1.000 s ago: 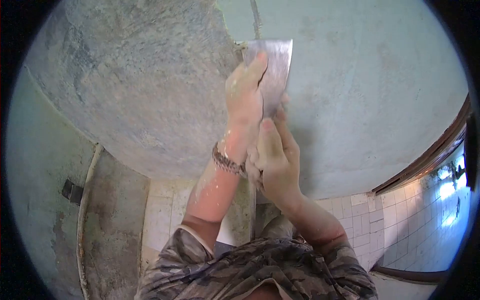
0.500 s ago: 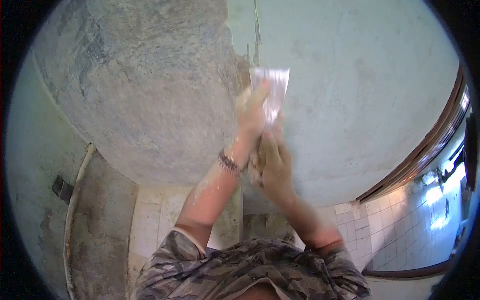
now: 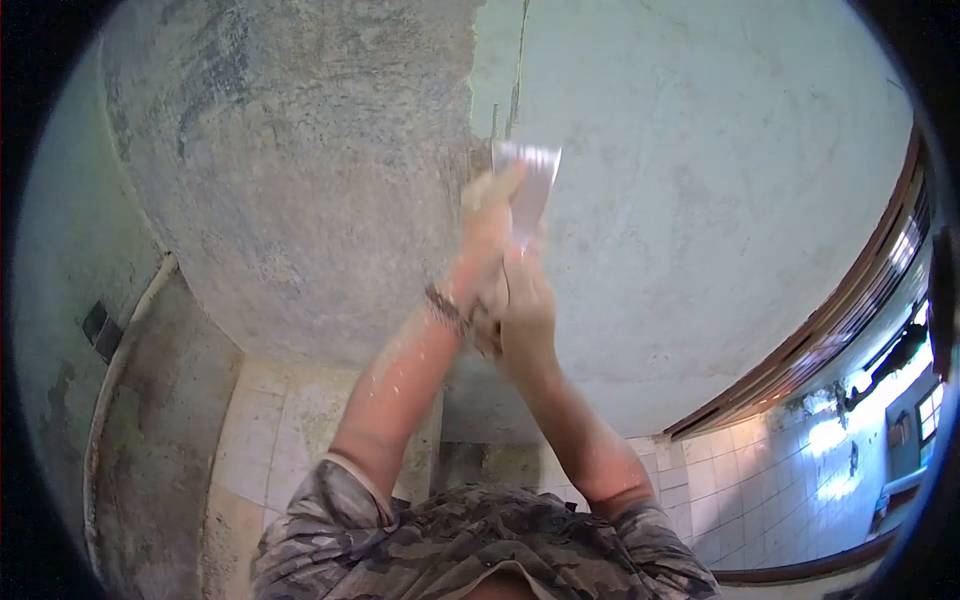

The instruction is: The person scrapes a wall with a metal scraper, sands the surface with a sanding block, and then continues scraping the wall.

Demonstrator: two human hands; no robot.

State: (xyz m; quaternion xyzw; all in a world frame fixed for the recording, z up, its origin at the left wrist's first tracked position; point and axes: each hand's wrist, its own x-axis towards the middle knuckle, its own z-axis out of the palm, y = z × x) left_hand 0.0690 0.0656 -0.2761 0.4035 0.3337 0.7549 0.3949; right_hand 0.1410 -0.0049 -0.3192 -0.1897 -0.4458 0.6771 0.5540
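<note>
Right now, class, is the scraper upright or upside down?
Upright: the scraper has its broad edge uppermost in view, the left hand against it, the right hand lower.

Wall (image 3: 330, 180) was basically the work surface here. Left of the scraper (image 3: 530, 190) it was rough, bare grey; to the right, pale green paint (image 3: 700, 200) coated it. Paint edge looked pretty ragged above the scraper, plus some skinny grey streaks (image 3: 515, 102) up there.
</note>
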